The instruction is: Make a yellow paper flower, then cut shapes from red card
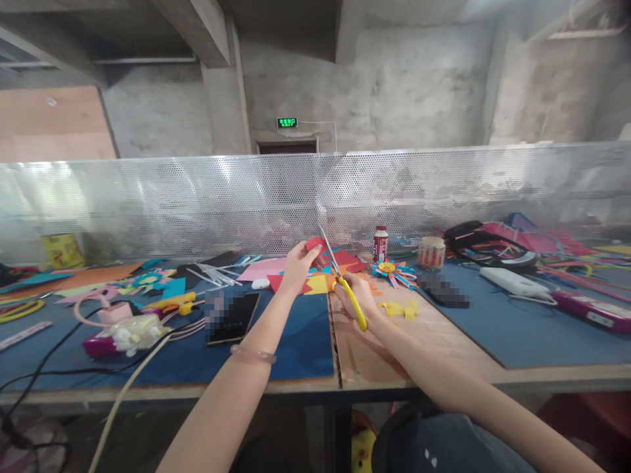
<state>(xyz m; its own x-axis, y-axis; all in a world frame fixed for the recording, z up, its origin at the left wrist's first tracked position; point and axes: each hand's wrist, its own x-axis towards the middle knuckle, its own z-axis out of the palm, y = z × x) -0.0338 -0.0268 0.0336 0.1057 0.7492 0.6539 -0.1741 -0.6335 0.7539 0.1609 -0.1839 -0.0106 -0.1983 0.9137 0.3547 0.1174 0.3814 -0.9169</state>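
Observation:
My left hand [300,266] is closed on a small piece of red paper [316,246], held up above the table. In my right hand [355,294] is a pair of scissors [362,314] with yellow handles, their blades pointing up and away beside the red paper. Whether the blades touch the paper I cannot tell. Below and behind my hands lie red sheets [346,260] and a yellow sheet [318,284]. To the right of my right hand, yellow paper scraps [401,309] rest on the bare wood.
A paper flower [393,272], a red-capped bottle [380,244] and a jar [431,253] stand at the back right. At left are a phone [233,319], a power strip [125,335] with cables, and white sticks [213,276]. A perforated metal screen [197,203] closes the back.

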